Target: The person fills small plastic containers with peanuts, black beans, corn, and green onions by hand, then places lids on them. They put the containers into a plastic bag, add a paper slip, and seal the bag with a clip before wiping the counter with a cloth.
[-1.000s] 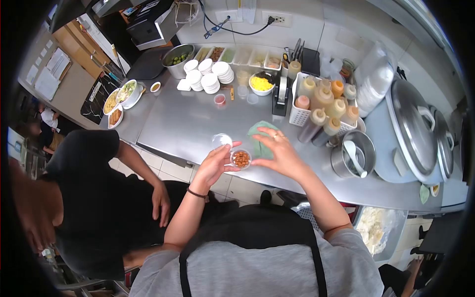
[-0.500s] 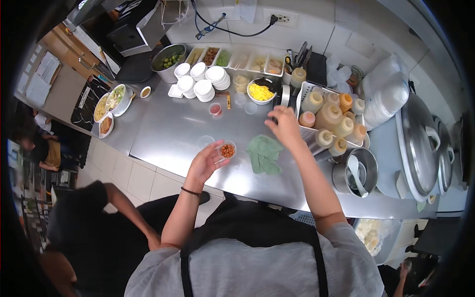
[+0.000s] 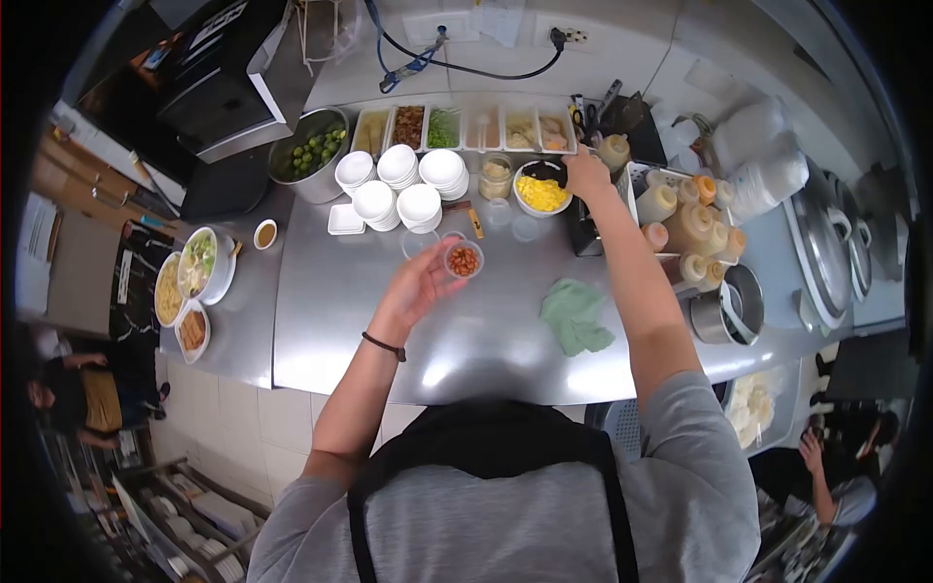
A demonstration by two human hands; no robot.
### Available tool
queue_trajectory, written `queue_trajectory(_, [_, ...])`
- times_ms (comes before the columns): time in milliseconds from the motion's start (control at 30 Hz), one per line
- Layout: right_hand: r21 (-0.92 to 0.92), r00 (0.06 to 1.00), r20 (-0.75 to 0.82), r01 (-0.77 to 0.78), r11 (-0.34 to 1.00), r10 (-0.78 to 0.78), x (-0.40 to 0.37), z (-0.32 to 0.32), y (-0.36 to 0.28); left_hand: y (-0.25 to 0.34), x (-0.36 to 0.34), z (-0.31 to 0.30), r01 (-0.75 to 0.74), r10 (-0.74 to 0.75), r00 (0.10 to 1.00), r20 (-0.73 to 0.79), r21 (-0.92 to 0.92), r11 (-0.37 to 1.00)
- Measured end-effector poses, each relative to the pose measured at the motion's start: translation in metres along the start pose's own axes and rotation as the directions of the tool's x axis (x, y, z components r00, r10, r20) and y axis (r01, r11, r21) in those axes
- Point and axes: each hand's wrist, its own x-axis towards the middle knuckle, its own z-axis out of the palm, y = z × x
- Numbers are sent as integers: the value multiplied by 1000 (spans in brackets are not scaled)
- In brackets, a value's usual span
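Wht wall (image 3: 627, 56), steel ctr (image 3: 496, 340), tiled flr (image 3: 233, 418)

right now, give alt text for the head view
A left hand holds a small clear plastic cup of reddish-brown pieces over a steel counter; the right hand reaches beside a round white bowl of yellow and black food. A crumpled green cloth lies nearby.

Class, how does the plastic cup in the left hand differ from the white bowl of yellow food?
The plastic cup is see-through; the white bowl is opaque. The cup is smaller than the bowl. The left hand holds the cup, while the bowl stands on the counter. Both are round food containers.
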Motion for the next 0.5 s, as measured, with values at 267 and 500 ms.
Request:
queue_trajectory(267, [-79,995,51,-78,994,82,6,-1,-10,31,28,-13,10,-13,996,84,37,999])
queue_trajectory(500, [244,992,-126,13,970,18,-27,-48,-9,29,40,-10,-11,3,993,118,67,998])
